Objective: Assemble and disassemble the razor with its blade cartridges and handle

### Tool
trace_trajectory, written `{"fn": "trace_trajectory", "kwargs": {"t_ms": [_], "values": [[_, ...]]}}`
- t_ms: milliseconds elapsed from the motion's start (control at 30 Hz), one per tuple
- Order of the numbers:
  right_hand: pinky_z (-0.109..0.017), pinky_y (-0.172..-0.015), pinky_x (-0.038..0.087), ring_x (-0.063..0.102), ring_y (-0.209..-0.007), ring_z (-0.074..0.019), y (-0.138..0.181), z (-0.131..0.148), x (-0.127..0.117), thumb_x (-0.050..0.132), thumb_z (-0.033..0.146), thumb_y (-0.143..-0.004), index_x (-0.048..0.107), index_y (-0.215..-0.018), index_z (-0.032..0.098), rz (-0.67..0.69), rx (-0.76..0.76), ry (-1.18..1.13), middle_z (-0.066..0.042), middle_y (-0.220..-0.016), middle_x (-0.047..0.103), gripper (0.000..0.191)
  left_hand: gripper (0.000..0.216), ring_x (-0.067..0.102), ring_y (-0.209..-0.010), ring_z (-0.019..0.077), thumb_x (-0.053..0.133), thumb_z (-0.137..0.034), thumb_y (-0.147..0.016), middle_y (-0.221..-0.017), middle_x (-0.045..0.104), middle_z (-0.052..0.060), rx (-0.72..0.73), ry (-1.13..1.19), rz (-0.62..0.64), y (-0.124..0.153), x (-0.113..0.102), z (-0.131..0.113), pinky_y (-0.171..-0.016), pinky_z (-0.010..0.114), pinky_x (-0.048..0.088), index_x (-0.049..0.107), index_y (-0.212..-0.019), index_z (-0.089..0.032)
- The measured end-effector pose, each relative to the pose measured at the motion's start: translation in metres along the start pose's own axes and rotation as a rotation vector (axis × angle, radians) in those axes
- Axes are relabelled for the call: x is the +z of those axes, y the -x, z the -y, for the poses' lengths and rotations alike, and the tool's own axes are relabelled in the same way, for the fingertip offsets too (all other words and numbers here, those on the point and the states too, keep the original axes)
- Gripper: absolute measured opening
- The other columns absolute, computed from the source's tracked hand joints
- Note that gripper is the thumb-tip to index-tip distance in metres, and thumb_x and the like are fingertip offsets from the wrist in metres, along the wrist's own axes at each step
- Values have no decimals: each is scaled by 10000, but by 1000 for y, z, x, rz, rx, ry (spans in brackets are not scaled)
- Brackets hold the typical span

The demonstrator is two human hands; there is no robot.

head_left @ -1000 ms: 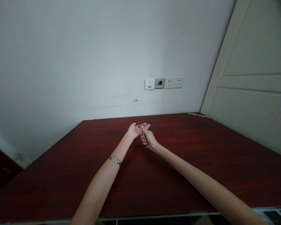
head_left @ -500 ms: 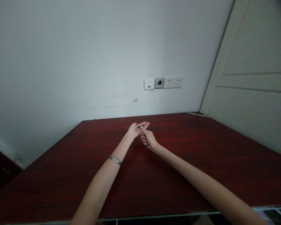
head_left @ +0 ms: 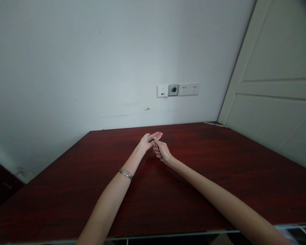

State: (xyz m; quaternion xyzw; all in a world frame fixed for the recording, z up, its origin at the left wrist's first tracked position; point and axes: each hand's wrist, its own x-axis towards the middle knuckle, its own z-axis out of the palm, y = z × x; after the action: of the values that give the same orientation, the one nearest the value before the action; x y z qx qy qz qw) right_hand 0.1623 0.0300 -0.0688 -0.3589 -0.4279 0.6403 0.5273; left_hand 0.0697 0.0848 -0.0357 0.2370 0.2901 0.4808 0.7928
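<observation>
My left hand (head_left: 148, 140) is palm up with its fingers stretched out, above the dark red tabletop. Across its palm and finger bases lies a small slim piece with a green end and a silvery part, which looks like a key (head_left: 152, 139). My right hand (head_left: 162, 150) is closed beside it, thumb toward the left palm. Its fingers wrap what looks like a bunch of keys (head_left: 157, 147), with dark and silvery parts showing between them. Another small silvery part hangs below the left palm. Finer detail is too small to make out.
The dark red tabletop (head_left: 91, 190) reaches back to a white wall (head_left: 112, 61). Sockets and switches (head_left: 178, 90) sit on that wall above the table. A pale panelled door (head_left: 277, 85) stands along the right side. A metal bracelet (head_left: 125, 174) circles my left forearm.
On the left palm, a black-ended piece showed earlier; now a green-ended, silvery one lies there. Both hands have stayed almost in place.
</observation>
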Motion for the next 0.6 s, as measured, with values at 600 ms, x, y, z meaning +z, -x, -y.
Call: {"fn": "trace_trajectory", "kwargs": {"t_ms": [600], "values": [[-144,-328,169,288,-322,-37,-7,15,-13,552,423,-701,390,-788,225,-1,-102,38,108,-443,400,270,475,640,-939,196,442,62,-710,-990,655,185,256,-585,-85,-24,-64,-21,-919,340,438,492,-1165,-66]]}}
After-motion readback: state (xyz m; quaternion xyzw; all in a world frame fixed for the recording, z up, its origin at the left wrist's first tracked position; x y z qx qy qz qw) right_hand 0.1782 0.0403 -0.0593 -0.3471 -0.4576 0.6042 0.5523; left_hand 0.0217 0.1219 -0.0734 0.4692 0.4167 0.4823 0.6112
